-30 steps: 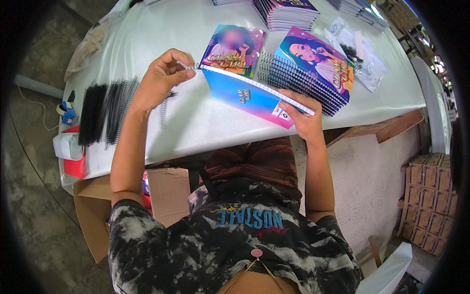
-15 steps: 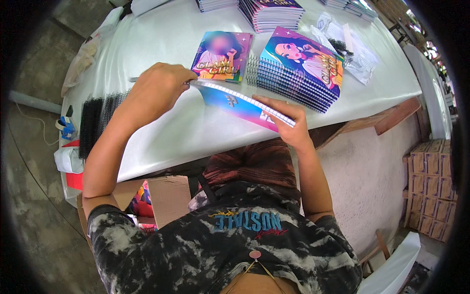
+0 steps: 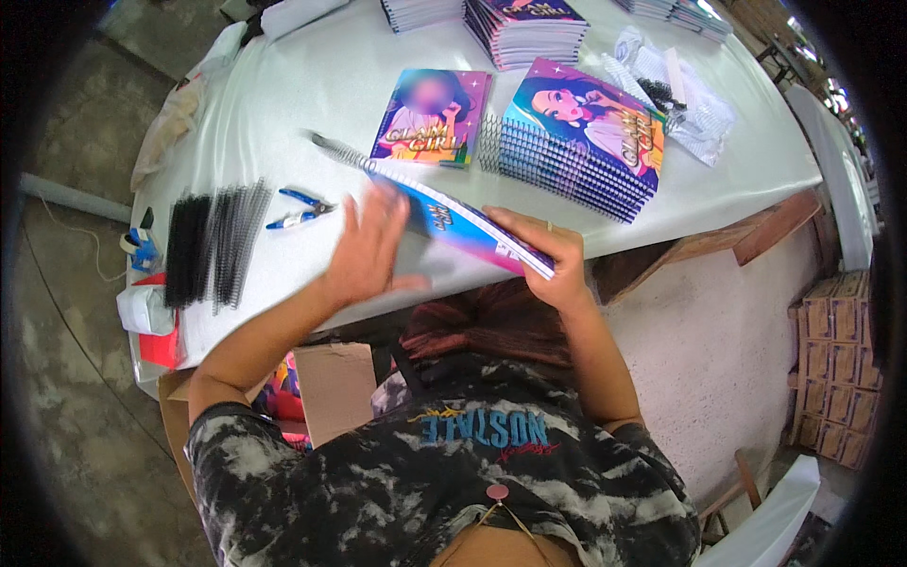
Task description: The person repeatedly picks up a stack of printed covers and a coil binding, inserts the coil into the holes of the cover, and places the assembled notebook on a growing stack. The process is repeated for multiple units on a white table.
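Note:
My right hand (image 3: 556,257) grips the near corner of a colourful notebook (image 3: 461,225) and holds it tilted above the white table (image 3: 312,85). A black wire spiral (image 3: 333,151) runs along the notebook's far edge. My left hand (image 3: 370,248) is blurred with its fingers spread. It lies against the notebook's left side and holds nothing. Blue-handled pliers (image 3: 298,210) lie on the table just left of that hand.
A bundle of black wire spirals (image 3: 213,244) lies at the table's left. A single notebook (image 3: 435,118) and a stack of bound notebooks (image 3: 581,142) lie beyond, with more stacks (image 3: 529,21) and a plastic bag (image 3: 682,99) behind. A cardboard box (image 3: 326,387) sits under the table.
My left hand has left the spiral's far end and come back toward me with its fingers spread. The pliers now lie uncovered on the table. The right hand still holds the notebook.

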Tool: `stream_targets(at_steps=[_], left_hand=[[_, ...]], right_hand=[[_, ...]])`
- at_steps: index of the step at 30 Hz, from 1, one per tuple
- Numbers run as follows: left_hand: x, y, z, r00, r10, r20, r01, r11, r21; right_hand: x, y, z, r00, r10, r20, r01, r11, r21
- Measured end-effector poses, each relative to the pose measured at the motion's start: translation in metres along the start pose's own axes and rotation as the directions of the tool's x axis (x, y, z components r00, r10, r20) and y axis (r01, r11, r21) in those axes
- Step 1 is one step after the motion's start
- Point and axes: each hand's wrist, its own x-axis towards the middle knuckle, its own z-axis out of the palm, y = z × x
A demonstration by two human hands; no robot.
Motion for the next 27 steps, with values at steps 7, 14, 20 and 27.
stream_targets(at_steps=[7,14,20,27], left_hand=[[0.057,-0.026,-0.039,0.705,-0.057,-0.707,0.123,0.991,0.043],[0.058,-0.027,-0.056,0.495,-0.043,-0.868,0.104,0.995,0.010],[-0.006,0.018,-0.017,0.803,0.451,-0.389,-0.357,0.887,0.293],[0.010,0.011,0.017,0.798,0.124,-0.590,-0.120,0.992,0.046]], right_hand=[[0.003,-0.009,0.014,0.976,-0.195,0.095,0.204,0.975,-0.091],[-0.002,-0.013,0.000,0.975,-0.198,0.102,0.206,0.975,-0.080],[-0.006,0.001,-0.003,0.966,-0.253,0.060,0.258,0.960,-0.105],[-0.004,-0.001,0.008,0.962,-0.271,0.013,0.271,0.960,-0.072]])
